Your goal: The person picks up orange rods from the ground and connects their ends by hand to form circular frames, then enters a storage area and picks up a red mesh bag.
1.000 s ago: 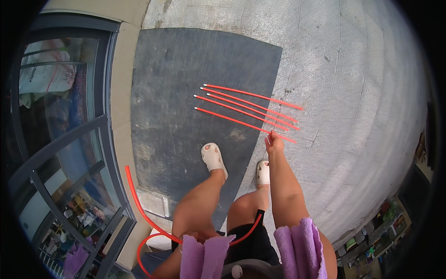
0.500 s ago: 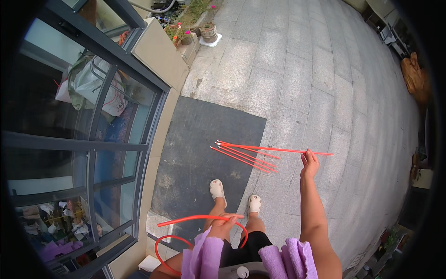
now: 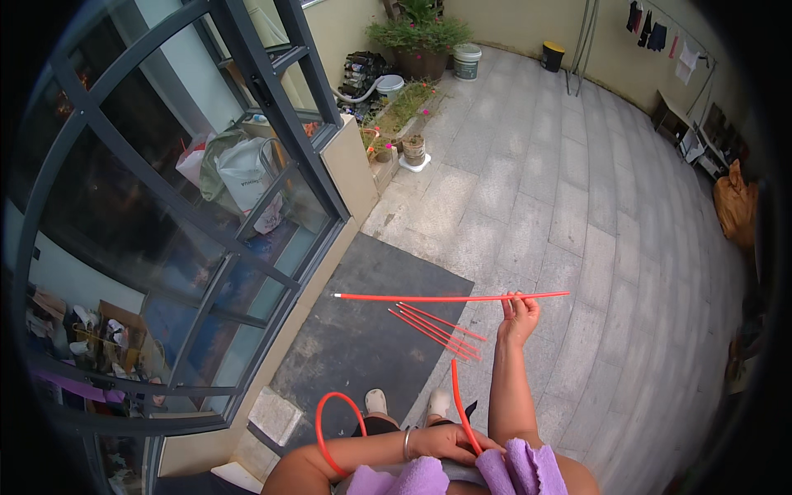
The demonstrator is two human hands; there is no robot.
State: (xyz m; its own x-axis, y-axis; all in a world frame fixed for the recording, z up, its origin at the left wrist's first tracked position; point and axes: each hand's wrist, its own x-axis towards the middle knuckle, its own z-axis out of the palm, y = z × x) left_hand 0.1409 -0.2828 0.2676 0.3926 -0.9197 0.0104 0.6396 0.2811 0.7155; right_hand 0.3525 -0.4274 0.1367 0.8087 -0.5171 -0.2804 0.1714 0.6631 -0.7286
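Observation:
My right hand (image 3: 520, 317) is out in front, its fingers pinched round a long thin red rod (image 3: 421, 298). The rod lies crosswise over the ground, with a white tip at its left end. Close to my body, my left hand (image 3: 458, 443) is closed on a thicker, flexible red tube (image 3: 459, 396). One end of the tube points up and away from me; another part loops (image 3: 320, 412) beside my left forearm. Beyond my feet, several thinner-looking red rods (image 3: 433, 332) lie fanned out on a dark mat (image 3: 346, 330), their right ends reaching the paving.
A glass door with grey frames (image 3: 223, 272) stands at the left. Potted plants (image 3: 415, 151) and buckets (image 3: 467, 62) are along the far side. Laundry (image 3: 656, 35) hangs at the far right, above a brown bag (image 3: 736, 206). Grey paving (image 3: 569, 206) stretches ahead.
My view has tilted up, showing more of the courtyard. The right hand has moved left with its rod, now apart from the others. My left hand has drawn in toward my body with the tube.

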